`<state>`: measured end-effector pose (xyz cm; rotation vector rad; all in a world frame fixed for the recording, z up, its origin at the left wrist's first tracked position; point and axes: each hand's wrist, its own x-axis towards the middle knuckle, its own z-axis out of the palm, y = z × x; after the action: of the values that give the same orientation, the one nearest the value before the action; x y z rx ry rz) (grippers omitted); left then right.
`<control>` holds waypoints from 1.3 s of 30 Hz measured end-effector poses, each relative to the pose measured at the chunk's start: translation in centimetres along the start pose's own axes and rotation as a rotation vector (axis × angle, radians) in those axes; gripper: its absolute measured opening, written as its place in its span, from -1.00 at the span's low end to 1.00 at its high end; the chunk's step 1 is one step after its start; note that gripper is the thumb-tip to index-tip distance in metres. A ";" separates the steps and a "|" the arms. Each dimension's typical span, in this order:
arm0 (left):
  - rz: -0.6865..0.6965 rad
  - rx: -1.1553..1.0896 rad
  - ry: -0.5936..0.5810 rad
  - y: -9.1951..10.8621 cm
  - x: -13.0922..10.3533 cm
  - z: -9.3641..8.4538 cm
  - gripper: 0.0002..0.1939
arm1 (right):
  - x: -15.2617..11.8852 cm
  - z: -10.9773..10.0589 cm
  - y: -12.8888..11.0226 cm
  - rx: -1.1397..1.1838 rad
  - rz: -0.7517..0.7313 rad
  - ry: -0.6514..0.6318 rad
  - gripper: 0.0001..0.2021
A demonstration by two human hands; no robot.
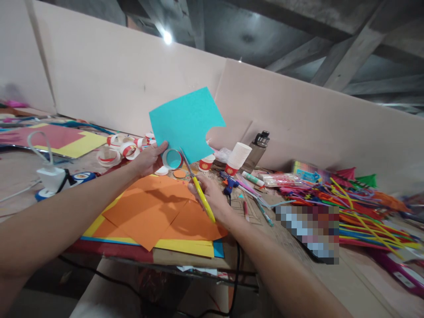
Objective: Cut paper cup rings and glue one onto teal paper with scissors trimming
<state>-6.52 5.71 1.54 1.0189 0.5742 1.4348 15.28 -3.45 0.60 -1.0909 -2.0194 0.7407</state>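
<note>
My left hand is closed on the lower left of a turquoise sheet, raised above the table. A red-and-white paper cup ring sits against the sheet beside my fingers, turquoise showing through it. A rounded notch is cut from the sheet's right side. My right hand grips scissors with yellow handles. Their blades point up at the sheet's lower edge, just right of the ring; whether they touch the paper I cannot tell. Below lie orange sheets on yellow ones.
Cut cup rings lie left, near a white charger. Behind my right hand are stacked paper cups, a bottle and a blue glue gun. Colourful pipe cleaners spread right, beside a blurred-out object.
</note>
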 end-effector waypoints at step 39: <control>-0.046 0.047 -0.196 -1.3 0.1 -0.6 -0.70 | -0.2 -0.1 0.2 0.058 0.027 -0.038 -0.69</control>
<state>-6.33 6.15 0.17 1.1620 0.4866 1.2690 15.50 -3.55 0.43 -1.0801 -2.0057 0.8340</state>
